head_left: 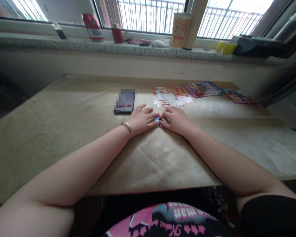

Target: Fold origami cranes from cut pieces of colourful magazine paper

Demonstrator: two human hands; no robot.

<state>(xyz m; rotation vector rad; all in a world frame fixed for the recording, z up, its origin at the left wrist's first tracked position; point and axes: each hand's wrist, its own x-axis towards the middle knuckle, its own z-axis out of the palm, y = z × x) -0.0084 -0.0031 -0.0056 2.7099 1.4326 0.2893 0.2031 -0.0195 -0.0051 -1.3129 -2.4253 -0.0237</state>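
A small blue-and-white folded paper [158, 121] lies flat on the table between my two hands. From the left, my left hand [143, 120] presses the paper's edge with thumb and index finger, its other fingers spread over the tabletop. On the opposite side, my right hand [175, 120] has its thumb and index finger on the paper, with the remaining fingers bent. Most of the paper is hidden by fingertips. A silver bracelet [127, 128] circles my left wrist. Just beyond my left hand lies a dark phone [125, 101], its screen partly blurred.
Printed red-and-white sheets [171, 97] lie beyond my hands on the beige table [71, 131]. Colourful printed stacks [202, 89] sit at the far right. On the windowsill stand a red can [92, 28], a patterned cup [180, 30] and a yellow item [226, 48].
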